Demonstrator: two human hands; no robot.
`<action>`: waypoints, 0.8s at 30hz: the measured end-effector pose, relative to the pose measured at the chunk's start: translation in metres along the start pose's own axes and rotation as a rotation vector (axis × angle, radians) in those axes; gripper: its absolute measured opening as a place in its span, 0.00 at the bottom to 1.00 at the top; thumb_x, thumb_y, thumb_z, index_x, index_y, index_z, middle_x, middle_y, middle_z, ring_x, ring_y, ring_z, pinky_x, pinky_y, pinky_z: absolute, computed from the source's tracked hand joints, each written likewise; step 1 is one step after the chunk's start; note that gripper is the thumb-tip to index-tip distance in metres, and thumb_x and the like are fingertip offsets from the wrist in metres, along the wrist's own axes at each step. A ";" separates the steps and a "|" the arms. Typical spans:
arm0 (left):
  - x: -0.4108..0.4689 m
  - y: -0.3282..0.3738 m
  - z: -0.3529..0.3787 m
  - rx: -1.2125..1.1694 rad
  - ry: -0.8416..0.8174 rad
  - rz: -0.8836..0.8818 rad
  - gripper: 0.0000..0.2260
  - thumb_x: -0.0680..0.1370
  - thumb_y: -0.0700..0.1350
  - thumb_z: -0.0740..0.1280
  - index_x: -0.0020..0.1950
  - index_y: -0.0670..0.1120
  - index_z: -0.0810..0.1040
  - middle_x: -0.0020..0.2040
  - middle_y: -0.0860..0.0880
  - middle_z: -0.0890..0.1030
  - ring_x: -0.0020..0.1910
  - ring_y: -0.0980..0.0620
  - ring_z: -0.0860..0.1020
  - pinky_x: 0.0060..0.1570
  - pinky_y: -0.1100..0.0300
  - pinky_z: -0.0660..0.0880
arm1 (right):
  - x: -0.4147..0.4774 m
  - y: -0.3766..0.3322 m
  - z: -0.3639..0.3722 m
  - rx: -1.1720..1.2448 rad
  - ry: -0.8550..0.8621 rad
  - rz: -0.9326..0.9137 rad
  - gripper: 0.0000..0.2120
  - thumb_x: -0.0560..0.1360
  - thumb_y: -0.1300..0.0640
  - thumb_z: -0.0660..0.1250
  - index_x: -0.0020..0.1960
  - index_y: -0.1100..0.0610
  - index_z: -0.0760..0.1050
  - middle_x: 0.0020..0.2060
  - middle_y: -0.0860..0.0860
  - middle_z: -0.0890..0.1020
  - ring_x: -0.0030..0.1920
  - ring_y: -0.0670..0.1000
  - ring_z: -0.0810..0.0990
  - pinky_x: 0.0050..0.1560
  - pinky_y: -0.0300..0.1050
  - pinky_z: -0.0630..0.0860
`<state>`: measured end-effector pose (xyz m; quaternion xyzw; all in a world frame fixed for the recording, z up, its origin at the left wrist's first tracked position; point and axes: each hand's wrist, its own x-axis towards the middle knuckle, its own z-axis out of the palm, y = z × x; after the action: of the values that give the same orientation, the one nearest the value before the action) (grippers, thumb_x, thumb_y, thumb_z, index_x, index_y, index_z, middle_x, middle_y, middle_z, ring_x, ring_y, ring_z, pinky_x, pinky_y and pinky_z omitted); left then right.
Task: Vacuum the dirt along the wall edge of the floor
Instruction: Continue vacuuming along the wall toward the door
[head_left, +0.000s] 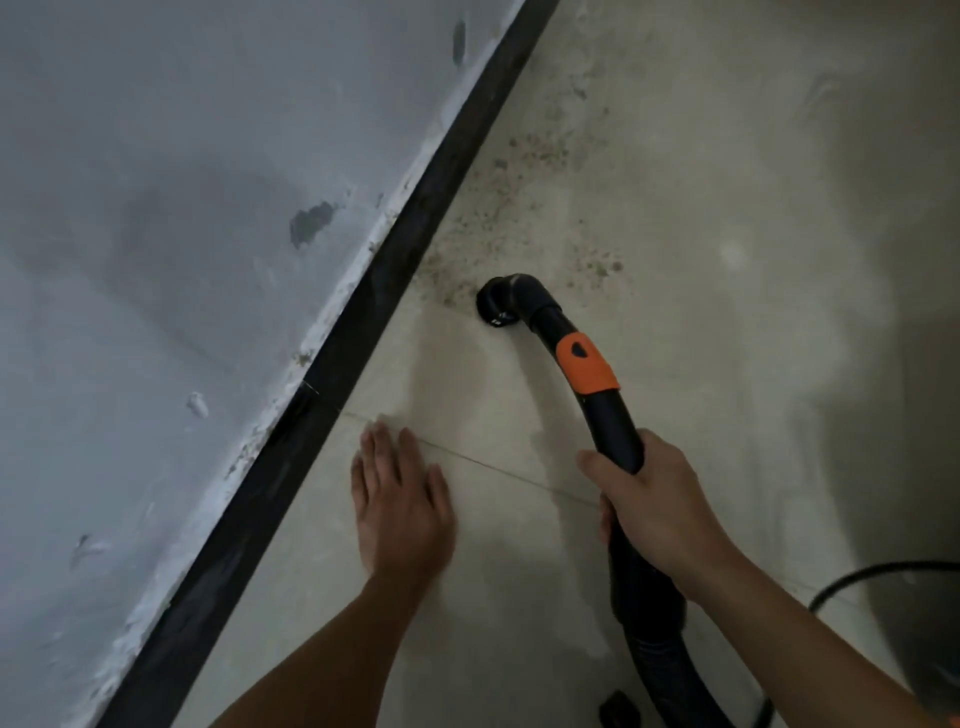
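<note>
The right hand (655, 501) clenches its fingers round the curved black plastic vacuum wand with an orange collar (588, 366), its round nozzle (497, 305) down on the beige tiled floor (717, 322). Brown dirt (519, 208) spreads at 12 o'clock from the nozzle, along the black skirting strip (332, 369). At 9 o'clock of that hand, the left hand (401, 512) lies flat, fingers released

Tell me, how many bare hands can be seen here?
2. The left hand is spread flat over the pale tiled floor beside the black skirting board; the right hand grips the black vacuum wand below its orange collar. None seems hidden.
</note>
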<state>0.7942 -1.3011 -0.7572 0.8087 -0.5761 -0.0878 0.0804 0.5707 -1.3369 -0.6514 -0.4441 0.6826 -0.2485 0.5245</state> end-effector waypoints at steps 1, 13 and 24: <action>0.000 0.000 0.000 -0.004 -0.008 -0.001 0.28 0.81 0.56 0.44 0.79 0.44 0.53 0.80 0.43 0.47 0.79 0.48 0.42 0.76 0.50 0.43 | 0.003 -0.004 0.002 -0.007 -0.009 -0.002 0.10 0.76 0.53 0.70 0.46 0.58 0.72 0.28 0.55 0.78 0.24 0.54 0.78 0.27 0.46 0.76; 0.003 0.002 -0.003 0.027 -0.056 -0.005 0.27 0.81 0.53 0.47 0.76 0.40 0.62 0.78 0.38 0.56 0.78 0.41 0.52 0.76 0.45 0.51 | 0.040 -0.055 0.074 0.048 -0.076 -0.017 0.08 0.76 0.56 0.69 0.47 0.59 0.73 0.27 0.54 0.78 0.23 0.53 0.78 0.27 0.45 0.74; 0.003 0.003 -0.006 0.099 -0.113 0.087 0.28 0.79 0.50 0.42 0.77 0.41 0.59 0.77 0.36 0.55 0.77 0.37 0.52 0.75 0.41 0.48 | -0.031 -0.013 -0.013 0.021 0.142 0.093 0.09 0.76 0.57 0.70 0.49 0.62 0.74 0.26 0.55 0.77 0.23 0.55 0.77 0.28 0.46 0.74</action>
<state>0.7936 -1.3052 -0.7506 0.7795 -0.6180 -0.1010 0.0116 0.5645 -1.3182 -0.6216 -0.3875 0.7352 -0.2619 0.4907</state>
